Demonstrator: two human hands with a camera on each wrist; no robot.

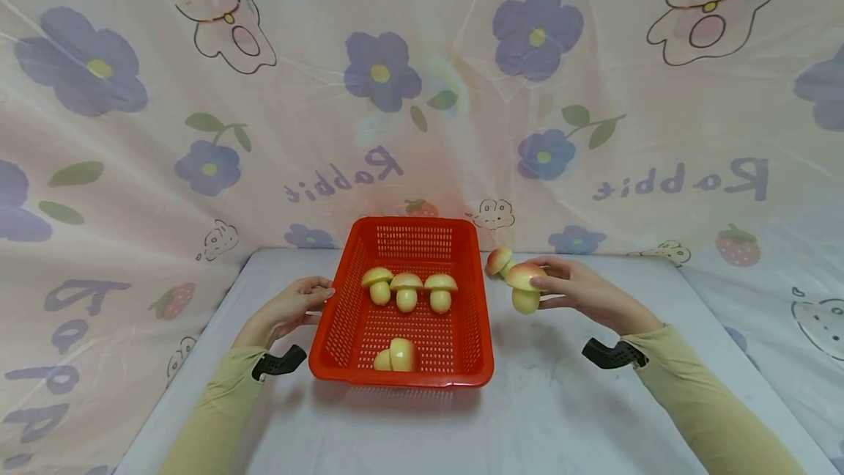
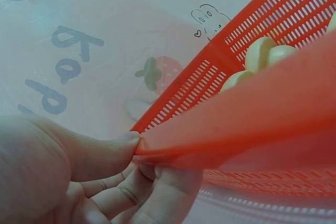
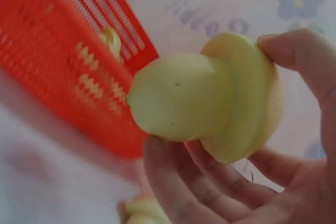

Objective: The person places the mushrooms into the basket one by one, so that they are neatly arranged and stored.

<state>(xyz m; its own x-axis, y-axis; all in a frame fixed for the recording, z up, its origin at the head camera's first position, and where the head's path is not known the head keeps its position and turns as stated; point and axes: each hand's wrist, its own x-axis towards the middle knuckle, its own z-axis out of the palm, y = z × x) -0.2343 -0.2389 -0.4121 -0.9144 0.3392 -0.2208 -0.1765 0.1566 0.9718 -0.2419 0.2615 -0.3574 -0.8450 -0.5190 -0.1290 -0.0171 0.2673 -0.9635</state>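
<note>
- At my far left, the left hand (image 1: pixel 290 310) pinches the rim of the red, rectangular, slotted plastic basket (image 1: pixel 356 377), thumb on one side, fingers curled underneath. I'd want that pinch steady but light; a hard tug could tilt the basket.
- Inside, three pale-yellow, smooth, mushroom-shaped pieces (image 1: pixel 406 292) form a row across the middle, caps away from me, stems towards me. Whether they stand or lie, I cannot tell.
- Nearer me in the basket, a pale-yellow mushroom with a reddish cap (image 1: pixel 403 355) lies on its side, stem leftward.
- Just beyond the right rim, a loose red-capped mushroom (image 1: pixel 499 262) lies on the white-covered table (image 1: pixel 560 416). It needs clearance, I judge, since a careless sweep could roll it.
- To the right, outside the basket, the right hand (image 1: pixel 587 292) holds a yellow mushroom with a blushed, rounded cap (image 1: pixel 525 288), fingers curled about cap and stem. I'd want fingertips spread across both: that glossy surface looks slippery. Any leftward carry calls for lifting the stem above the rim first.
</note>
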